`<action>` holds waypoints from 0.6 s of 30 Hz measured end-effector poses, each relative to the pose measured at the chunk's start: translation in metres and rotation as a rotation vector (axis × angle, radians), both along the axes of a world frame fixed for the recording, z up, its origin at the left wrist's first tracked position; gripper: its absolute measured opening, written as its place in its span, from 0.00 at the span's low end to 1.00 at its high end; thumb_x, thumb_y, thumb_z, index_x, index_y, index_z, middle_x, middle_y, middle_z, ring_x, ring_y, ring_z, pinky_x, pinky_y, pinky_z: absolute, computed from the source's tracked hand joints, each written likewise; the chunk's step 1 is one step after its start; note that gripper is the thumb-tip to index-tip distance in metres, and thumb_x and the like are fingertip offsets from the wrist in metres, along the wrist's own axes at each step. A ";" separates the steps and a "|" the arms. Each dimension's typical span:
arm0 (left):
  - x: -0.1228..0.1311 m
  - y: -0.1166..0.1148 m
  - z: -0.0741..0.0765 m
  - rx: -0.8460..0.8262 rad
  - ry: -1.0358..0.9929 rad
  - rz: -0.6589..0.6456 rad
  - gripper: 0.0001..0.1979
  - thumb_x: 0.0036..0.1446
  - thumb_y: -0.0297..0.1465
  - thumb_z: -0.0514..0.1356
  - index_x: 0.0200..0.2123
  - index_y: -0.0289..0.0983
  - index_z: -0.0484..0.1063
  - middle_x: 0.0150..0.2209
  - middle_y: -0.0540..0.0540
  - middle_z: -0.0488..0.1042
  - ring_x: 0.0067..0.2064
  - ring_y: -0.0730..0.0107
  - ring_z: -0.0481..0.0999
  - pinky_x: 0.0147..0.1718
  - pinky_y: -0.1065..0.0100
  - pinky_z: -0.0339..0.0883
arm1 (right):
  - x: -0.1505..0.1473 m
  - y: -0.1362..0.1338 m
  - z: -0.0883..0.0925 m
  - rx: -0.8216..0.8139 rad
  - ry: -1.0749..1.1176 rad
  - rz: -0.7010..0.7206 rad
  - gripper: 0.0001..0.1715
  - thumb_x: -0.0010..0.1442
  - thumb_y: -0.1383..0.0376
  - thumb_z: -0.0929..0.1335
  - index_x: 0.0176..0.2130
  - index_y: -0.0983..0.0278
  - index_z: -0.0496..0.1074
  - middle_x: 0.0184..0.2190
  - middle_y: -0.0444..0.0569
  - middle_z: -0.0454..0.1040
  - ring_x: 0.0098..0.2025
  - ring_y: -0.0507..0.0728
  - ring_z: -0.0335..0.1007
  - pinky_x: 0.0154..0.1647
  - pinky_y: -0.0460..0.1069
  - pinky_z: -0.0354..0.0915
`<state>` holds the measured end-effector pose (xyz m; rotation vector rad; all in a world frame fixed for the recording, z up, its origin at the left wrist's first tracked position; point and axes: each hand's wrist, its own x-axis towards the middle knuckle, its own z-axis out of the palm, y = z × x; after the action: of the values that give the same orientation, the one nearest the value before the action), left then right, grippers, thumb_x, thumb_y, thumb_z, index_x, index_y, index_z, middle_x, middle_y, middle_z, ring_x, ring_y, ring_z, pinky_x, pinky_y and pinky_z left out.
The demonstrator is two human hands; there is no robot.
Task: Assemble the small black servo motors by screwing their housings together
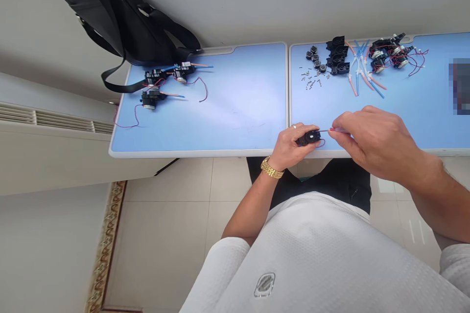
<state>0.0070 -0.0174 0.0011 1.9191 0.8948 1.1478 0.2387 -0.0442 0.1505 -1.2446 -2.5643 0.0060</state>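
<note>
Near the front edge of the blue table, my left hand [290, 145] is closed around a small black plastic device [312, 136] with a round part and a thin red wire. In my right hand [378, 144] is a thin screwdriver [340, 130], gripped by its reddish handle. Its metal shaft points left and its tip meets the right end of the black device; the exact contact point is too small to make out.
Behind my hands lie loose screws [311, 78], small round parts [316, 58], black housings [338, 56], blue and orange tubes [362, 71], and wired black units [391, 54]. More wired units [152, 99] lie on the left table [238, 107], beside a black bag [121, 19].
</note>
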 end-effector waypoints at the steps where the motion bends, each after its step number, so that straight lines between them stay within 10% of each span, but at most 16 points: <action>1: 0.000 0.000 0.000 0.009 -0.003 -0.003 0.18 0.70 0.45 0.75 0.54 0.41 0.86 0.37 0.47 0.84 0.36 0.68 0.79 0.40 0.65 0.74 | 0.000 0.000 0.000 0.011 -0.018 -0.014 0.24 0.85 0.57 0.60 0.37 0.59 0.72 0.23 0.43 0.70 0.25 0.56 0.59 0.36 0.53 0.60; 18: 0.000 0.001 0.002 -0.006 0.010 0.015 0.16 0.69 0.44 0.75 0.52 0.42 0.87 0.36 0.48 0.84 0.35 0.69 0.79 0.39 0.65 0.75 | 0.003 -0.005 -0.024 0.141 0.188 -0.199 0.24 0.82 0.48 0.67 0.36 0.57 0.74 0.21 0.43 0.75 0.22 0.56 0.67 0.27 0.54 0.55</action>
<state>0.0071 -0.0166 0.0030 1.9178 0.9180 1.1446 0.2416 -0.0488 0.1267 -1.3690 -2.2332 -0.0926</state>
